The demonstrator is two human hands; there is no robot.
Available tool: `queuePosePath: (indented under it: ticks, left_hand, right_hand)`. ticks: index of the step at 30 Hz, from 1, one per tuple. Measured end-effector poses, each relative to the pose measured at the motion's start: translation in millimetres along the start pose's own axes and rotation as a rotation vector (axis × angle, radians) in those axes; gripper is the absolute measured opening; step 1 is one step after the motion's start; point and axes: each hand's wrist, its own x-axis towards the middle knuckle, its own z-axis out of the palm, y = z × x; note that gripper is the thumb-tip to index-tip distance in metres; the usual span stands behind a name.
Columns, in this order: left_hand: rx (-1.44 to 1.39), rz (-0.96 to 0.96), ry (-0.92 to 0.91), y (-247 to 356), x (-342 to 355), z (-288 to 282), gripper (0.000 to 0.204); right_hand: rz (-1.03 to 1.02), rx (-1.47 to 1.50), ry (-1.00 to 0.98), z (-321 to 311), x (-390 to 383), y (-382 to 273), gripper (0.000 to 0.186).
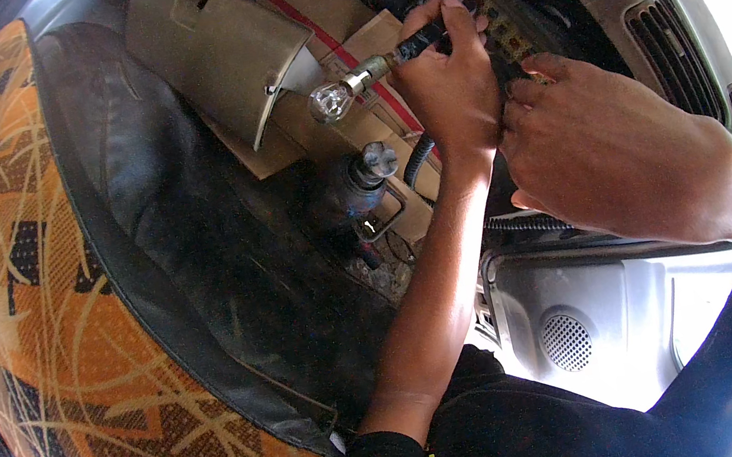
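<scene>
My left hand (pixel 449 88) is wrapped round the black holder of a test lamp, thumb on top. The lamp's clear glass bulb (pixel 330 101) with its metal base points out to the left of the hand. My right hand (pixel 619 148) is beside the left wrist, back upward, its fingers curled in under the dashboard. Whatever those fingers grip, if anything, is hidden. Close beyond both hands runs a strip of yellowish fuses or connectors (pixel 509 35) in the dark opening.
A beige glovebox lid (pixel 216 47) hangs at the upper left over cardboard (pixel 277 142). Below it stands a dark cylinder with a metal top (pixel 368 176). A black corrugated hose (pixel 526 223) passes under my arms. An orange patterned seat (pixel 61 274), door panel (pixel 566 331) and air vent (pixel 673 55) surround this.
</scene>
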Motion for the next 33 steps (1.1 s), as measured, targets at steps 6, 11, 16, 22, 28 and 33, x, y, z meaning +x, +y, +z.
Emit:
queuePosePath:
  ticks: [6, 11, 16, 22, 28, 33]
  left_hand:
    - [0.000, 0.020, -0.009, -0.3, 2.9, -1.2, 0.025]
    - [0.014, -0.006, -0.035, 0.6, -1.2, 0.6, 0.026]
    - [0.108, 0.057, 0.002, -0.9, 3.1, -1.1, 0.026]
    - [0.172, 0.049, -0.013, -0.2, 2.9, 5.8, 0.027]
    - [0.008, -0.007, 0.047, 2.0, -9.4, 0.3, 0.027]
    - [-0.115, -0.070, 0.044, 3.7, -14.4, 9.0, 0.027]
  right_hand:
    - [0.045, -0.039, 0.055, 5.4, 1.1, -2.4, 0.042]
    - [0.031, -0.087, 0.015, 1.6, -0.2, -3.0, 0.044]
    - [-0.004, -0.060, 0.039, -0.7, 0.4, -0.6, 0.042]
    - [0.010, -0.012, 0.143, 10.7, -6.6, 4.2, 0.038]
    - [-0.030, 0.004, 0.019, 1.2, -0.6, -0.1, 0.036]
    - [-0.017, 0.010, 0.033, 3.6, -6.1, 2.9, 0.038]
